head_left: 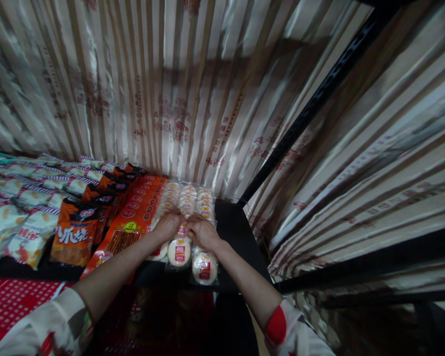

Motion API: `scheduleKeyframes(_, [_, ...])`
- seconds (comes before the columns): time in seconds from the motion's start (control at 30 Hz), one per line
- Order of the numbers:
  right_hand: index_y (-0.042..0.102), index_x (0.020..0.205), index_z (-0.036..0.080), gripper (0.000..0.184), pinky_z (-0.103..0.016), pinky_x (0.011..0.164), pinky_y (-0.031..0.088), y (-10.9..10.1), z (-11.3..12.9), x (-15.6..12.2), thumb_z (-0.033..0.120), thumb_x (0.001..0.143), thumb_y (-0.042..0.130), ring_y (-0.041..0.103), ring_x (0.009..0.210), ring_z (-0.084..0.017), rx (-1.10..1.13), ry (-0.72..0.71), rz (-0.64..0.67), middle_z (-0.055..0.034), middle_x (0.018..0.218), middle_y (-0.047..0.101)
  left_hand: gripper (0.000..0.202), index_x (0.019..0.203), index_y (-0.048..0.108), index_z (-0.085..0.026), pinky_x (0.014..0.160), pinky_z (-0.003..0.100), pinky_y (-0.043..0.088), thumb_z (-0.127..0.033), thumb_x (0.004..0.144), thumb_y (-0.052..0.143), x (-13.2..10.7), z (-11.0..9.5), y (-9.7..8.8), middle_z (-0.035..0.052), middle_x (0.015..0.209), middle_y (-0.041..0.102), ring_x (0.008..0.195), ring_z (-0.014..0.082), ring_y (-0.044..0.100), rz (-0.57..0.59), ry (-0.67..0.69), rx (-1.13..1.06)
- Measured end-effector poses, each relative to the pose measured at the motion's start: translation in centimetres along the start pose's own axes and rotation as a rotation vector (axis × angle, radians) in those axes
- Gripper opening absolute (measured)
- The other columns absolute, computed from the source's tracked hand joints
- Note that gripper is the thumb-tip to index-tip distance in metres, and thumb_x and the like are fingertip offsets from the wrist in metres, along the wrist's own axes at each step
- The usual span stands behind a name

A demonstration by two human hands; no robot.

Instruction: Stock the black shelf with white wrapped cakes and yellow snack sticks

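My left hand (168, 225) and my right hand (202, 231) are close together over rows of round white crackers in clear packets with red labels. Both have curled fingers and seem to pinch one cracker packet (182, 229) between them; its edges are mostly hidden. Just in front of my hands lie two more cracker packets, one in the middle (179, 252) and one at the right (204, 267). Behind my fingers, overlapping cracker packets (187, 198) run back in three rows. Beside my left wrist is a large orange snack bag (123, 232).
Orange-and-black snack bags (75, 232) and rows of white snack bags (31, 235) fill the left of the black shelf (235, 237). A pleated printed curtain (193, 89) hangs behind, with a slanted black post (304, 121) at right. A red basket (13, 306) is below left.
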State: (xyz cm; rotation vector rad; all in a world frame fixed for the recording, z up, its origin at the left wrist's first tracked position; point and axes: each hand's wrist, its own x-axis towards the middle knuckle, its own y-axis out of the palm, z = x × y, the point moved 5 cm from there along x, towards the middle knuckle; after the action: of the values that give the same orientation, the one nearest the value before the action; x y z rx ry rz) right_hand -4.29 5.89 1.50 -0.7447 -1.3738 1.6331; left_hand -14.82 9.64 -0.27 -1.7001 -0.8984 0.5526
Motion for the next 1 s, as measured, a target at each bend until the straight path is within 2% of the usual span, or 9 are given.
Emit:
scheduleKeyframes(0.27, [0.063,0.070,0.021,0.013,-0.028,0.090,0.036,-0.4,-0.1,0.1,0.017,0.081,0.056,0.056,0.084,-0.014,-0.042,0.042,-0.038,-0.0012,0.082,0.065,0.020,0.085,0.062,-0.015,0.076,0.029,0.047,-0.012,0.084,0.043,-0.7,-0.7,-0.7,0.0094,0.096,0.061,0.087,0.0181,0.059,-0.031,-0.013,0.009])
scheduleKeyframes(0.47, [0.065,0.075,0.019,0.011,-0.028,0.090,0.037,-0.7,0.1,0.0,0.019,0.083,0.056,0.057,0.088,-0.016,-0.033,0.025,-0.058,-0.0037,0.087,0.067,0.025,0.097,0.058,-0.015,0.085,0.031,0.047,-0.018,0.090,0.034,-3.5,-2.7,-0.4,0.0095,0.103,0.057,0.097,0.0188,0.054,-0.120,0.055,0.038])
scheduleKeyframes(0.6, [0.065,0.073,0.019,0.010,-0.028,0.091,0.037,-0.5,-0.1,0.0,0.017,0.081,0.059,0.057,0.087,-0.015,0.001,0.032,-0.062,-0.0020,0.083,0.066,0.020,0.098,0.056,-0.016,0.084,0.030,0.048,-0.019,0.088,0.040,-4.6,-3.3,0.9,0.0087,0.105,0.056,0.096,0.0179,0.054,-0.047,0.093,0.057])
scheduleKeyframes(0.77, [0.066,0.080,0.022,0.008,-0.028,0.091,0.038,-0.6,-0.4,0.0,0.021,0.082,0.059,0.058,0.092,-0.015,0.078,0.043,-0.097,-0.0016,0.088,0.067,0.021,0.097,0.056,-0.016,0.084,0.031,0.047,-0.018,0.089,0.037,-4.3,-3.0,1.6,0.0090,0.105,0.056,0.096,0.0183,0.055,0.000,0.080,0.079])
scheduleKeyframes(0.87, [0.067,0.089,0.023,0.013,-0.028,0.090,0.039,-1.1,-1.6,-0.1,0.025,0.085,0.055,0.058,0.093,-0.015,0.132,0.104,-0.164,-0.0021,0.094,0.068,0.019,0.094,0.057,-0.018,0.081,0.029,0.048,-0.018,0.089,0.038,-4.0,-3.0,1.5,0.0074,0.104,0.057,0.094,0.0175,0.056,0.024,0.066,0.085])
scheduleKeyframes(1.0, [0.068,0.092,0.022,0.018,-0.027,0.086,0.043,-1.7,-5.3,-0.1,0.024,0.086,0.051,0.059,0.092,-0.016,0.222,0.245,-0.316,-0.0029,0.093,0.068,0.021,0.089,0.057,-0.018,0.081,0.028,0.047,-0.019,0.089,0.037,-3.2,-3.0,0.5,0.0067,0.103,0.058,0.092,0.0167,0.057,0.029,0.032,0.044])
